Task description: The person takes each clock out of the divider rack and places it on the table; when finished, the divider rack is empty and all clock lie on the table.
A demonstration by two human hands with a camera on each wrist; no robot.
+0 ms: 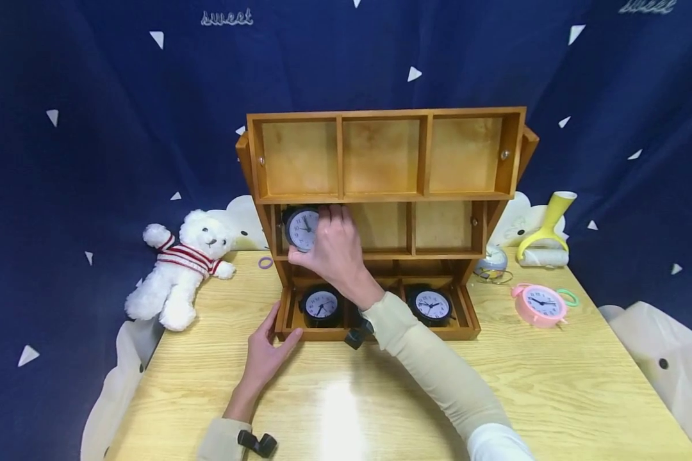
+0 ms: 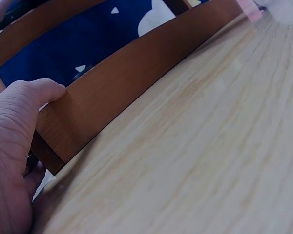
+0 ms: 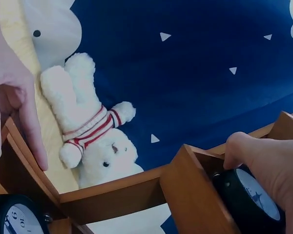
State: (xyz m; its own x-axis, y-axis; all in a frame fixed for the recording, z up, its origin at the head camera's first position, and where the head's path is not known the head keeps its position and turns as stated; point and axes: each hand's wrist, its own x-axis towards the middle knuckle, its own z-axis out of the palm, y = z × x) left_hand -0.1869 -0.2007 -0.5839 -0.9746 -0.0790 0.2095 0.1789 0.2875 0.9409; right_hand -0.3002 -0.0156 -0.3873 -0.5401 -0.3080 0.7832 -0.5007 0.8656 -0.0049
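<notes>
A three-tier wooden organizer box [image 1: 386, 198] stands unfolded on the table, its tiers split into compartments. My right hand [image 1: 337, 246] grips a round black alarm clock [image 1: 302, 229] in the left compartment of the middle tier. In the right wrist view, the thumb and fingers reach over that clock [image 3: 256, 195] from above. My left hand [image 1: 265, 352] holds the bottom tier's front left corner, with the thumb [image 2: 51, 91] at the front panel's top edge and the fingers along the side. Two more black clocks sit in the bottom tier, one left [image 1: 321, 305] and one right [image 1: 431, 305].
A white teddy bear [image 1: 184, 266] in a striped sweater leans at the left beside a purple ring [image 1: 265, 262]. On the right are a pink alarm clock [image 1: 541, 305], a green ring [image 1: 569, 297], a yellow-handled lint roller [image 1: 548, 234] and glasses [image 1: 494, 276]. A blue curtain hangs behind.
</notes>
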